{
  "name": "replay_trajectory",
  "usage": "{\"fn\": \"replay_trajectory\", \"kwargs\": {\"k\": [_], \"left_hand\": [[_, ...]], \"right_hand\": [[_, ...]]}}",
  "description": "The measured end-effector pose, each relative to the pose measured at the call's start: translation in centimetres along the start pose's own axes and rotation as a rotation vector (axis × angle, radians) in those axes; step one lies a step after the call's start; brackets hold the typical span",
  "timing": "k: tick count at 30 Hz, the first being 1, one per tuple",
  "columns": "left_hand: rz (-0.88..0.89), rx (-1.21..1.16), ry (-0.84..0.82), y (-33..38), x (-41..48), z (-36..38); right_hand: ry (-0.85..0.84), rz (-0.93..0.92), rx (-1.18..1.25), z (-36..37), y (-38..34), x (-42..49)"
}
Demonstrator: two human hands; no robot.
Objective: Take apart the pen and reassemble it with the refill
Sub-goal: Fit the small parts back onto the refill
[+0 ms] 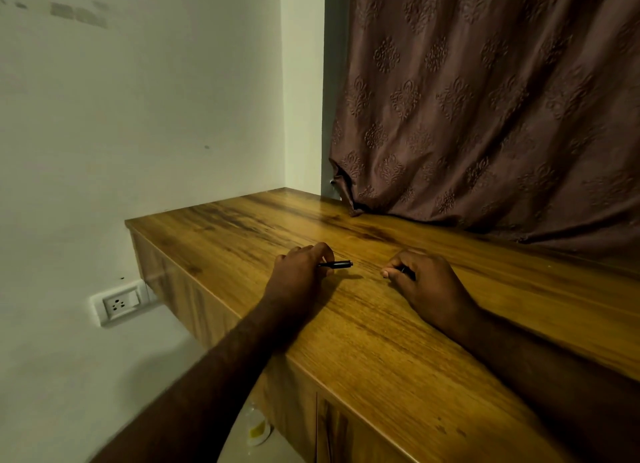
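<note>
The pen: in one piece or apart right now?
Apart: left hand holds one black section, right hand grips another dark piece, a gap between.

No text, label, brand, number or sign can be read anywhere in the view.

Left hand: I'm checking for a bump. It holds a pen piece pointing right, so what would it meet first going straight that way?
Probably the right hand. The black pen piece in the left hand points across a bare gap of tabletop towards it, though depth is unclear.
</note>
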State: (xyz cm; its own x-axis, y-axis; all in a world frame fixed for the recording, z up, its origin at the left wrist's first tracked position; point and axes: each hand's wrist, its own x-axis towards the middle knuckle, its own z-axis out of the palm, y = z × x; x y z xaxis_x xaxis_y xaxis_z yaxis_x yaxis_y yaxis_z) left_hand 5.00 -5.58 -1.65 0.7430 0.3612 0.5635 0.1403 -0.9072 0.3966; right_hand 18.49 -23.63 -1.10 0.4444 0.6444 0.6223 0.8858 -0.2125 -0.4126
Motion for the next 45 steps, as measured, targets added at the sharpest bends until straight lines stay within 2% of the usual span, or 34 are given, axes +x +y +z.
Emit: {"fn": "replay_trajectory", "kwargs": {"k": [19,38,45], "left_hand": [[0.147,0.079,-0.051,0.01,0.01,0.30],[0.314,-0.006,-0.061,-0.05,0.13,0.37],[0.318,-0.069,-0.050,0.01,-0.02,0.26]], "right_hand": [[-0.059,-0.049,-0.022,0.20,-0.22,-0.12],[-0.098,-0.062,-0.031,0.57,-0.77,-0.24],[-0.063,-0.082,0.022,0.59,-0.97,-0.19]]}}
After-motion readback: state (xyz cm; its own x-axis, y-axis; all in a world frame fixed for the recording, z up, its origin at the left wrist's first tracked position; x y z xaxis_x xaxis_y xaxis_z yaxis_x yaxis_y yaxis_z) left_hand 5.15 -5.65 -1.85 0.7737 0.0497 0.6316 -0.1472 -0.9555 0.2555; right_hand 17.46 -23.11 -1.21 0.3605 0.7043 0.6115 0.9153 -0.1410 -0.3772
